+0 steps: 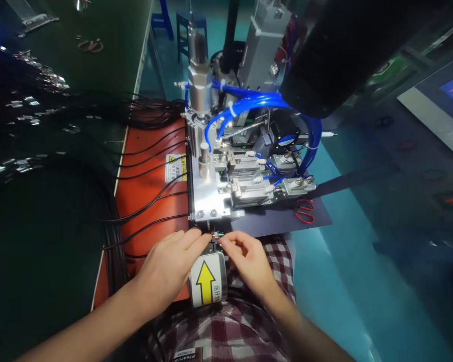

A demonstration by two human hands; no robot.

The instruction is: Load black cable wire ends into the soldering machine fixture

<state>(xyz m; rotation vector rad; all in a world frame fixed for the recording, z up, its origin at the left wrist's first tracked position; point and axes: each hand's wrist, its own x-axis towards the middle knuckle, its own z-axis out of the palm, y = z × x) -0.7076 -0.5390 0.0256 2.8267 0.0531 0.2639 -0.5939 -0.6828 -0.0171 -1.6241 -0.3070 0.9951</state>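
My left hand (175, 255) rests at the near end of the machine's track, its fingers pressed together and the tips beside a small end of thin coloured wires (218, 240). From the other side my right hand (251, 257) pinches at these wires with thumb and index finger, the other fingers curled. What sits under the left fingertips is hidden. The wires lie over a dark metal guide (212, 247), just in front of the silver machine plate (207, 198). Below the hands is a white label with a yellow arrow (206, 281).
An orange board (151, 201) on the left carries several black cables (151, 221) running to the machine. Blue air hoses (256, 100) arch over metal cylinders (251, 191). Red-handled scissors (305, 211) lie at the right on a dark plate. A large black tube (324, 60) hangs above.
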